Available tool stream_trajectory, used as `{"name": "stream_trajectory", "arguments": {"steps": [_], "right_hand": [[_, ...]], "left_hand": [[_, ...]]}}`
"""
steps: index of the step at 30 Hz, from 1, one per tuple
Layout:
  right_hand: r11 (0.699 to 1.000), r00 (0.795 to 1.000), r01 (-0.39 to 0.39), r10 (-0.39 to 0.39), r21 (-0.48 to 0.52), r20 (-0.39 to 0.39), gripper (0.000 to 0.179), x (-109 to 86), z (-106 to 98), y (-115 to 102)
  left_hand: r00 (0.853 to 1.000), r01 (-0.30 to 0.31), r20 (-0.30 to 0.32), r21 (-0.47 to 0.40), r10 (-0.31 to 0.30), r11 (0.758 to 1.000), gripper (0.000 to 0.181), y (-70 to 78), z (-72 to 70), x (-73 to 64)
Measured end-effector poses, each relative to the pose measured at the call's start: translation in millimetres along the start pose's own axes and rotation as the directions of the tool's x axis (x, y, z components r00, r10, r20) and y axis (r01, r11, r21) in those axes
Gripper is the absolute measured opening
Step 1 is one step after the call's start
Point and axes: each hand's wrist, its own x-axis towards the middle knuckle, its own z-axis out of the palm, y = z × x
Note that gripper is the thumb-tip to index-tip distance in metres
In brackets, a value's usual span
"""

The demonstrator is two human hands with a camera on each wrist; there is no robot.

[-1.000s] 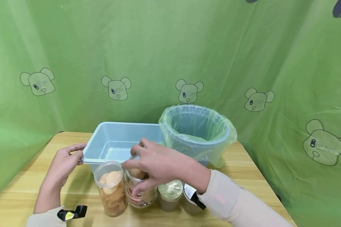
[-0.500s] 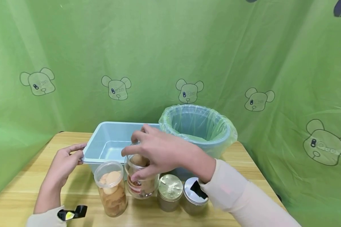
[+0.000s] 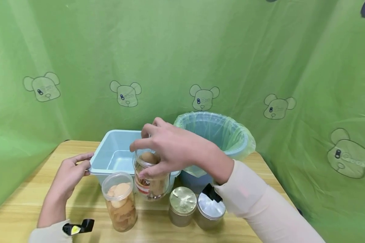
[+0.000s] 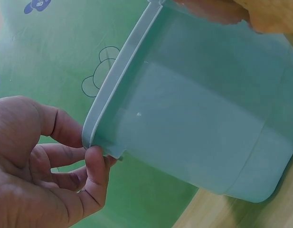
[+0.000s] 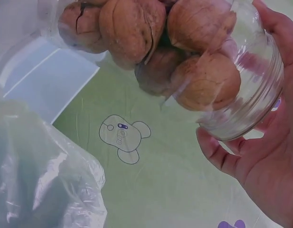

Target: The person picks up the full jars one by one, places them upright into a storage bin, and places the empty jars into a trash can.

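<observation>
My right hand (image 3: pixel 173 145) grips a clear jar (image 3: pixel 153 189) from above, around its rim. Brown walnuts (image 5: pixel 132 33) show through its wall in the right wrist view, and part of a red label is visible in the head view. The jar is upright, close in front of a light blue plastic basin (image 3: pixel 95 158). At the basin's near left corner, my left hand (image 3: pixel 67 175) pinches the rim between thumb and fingers, as the left wrist view also shows. Just left of the walnut jar stands another clear jar (image 3: pixel 120 211) holding pale orange, chip-like pieces.
A blue bucket (image 3: pixel 197 179) lined with a translucent green bag (image 3: pixel 247 143) stands behind my right forearm. Two cans stand at the front, one with a gold lid (image 3: pixel 183 200), the other with a silver lid (image 3: pixel 216 209). All rest on a wooden table (image 3: pixel 27 202) before a green curtain (image 3: pixel 158 44).
My right hand has raised the walnut jar and moved it away from me, toward the basin. My left hand has stayed on the basin's corner.
</observation>
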Motion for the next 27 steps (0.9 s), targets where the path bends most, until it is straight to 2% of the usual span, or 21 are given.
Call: {"name": "stream_trajectory", "arguments": {"steps": [9, 17, 23, 27], "right_hand": [[0.999, 0.999, -0.037, 0.036, -0.039, -0.027, 0.056, 9.8, -1.7, 13.1], [0.99, 0.992, -0.126, 0.128, -0.064, 0.022, 0.06, 24.5, -1.1, 26.9], [0.978, 0.978, -0.205, 0.206, -0.042, 0.029, 0.058, 34.0, 9.9, 36.3], [0.955, 0.957, -0.286, 0.288, -0.086, 0.021, 0.058, 41.0, 18.3, 39.5]], "left_hand": [[1.0, -0.007, -0.006, 0.001, 0.007, 1.0, 0.05, 0.0, -1.5, -1.3], [1.0, 0.003, -0.003, -0.018, -0.003, 1.0, 0.052, 0.3, 0.1, 2.1], [1.0, 0.011, 0.003, -0.026, -0.011, 1.0, 0.052, -1.8, 0.3, 1.8], [1.0, 0.012, 0.004, -0.023, -0.012, 1.0, 0.053, -0.4, 0.2, 2.4]]}}
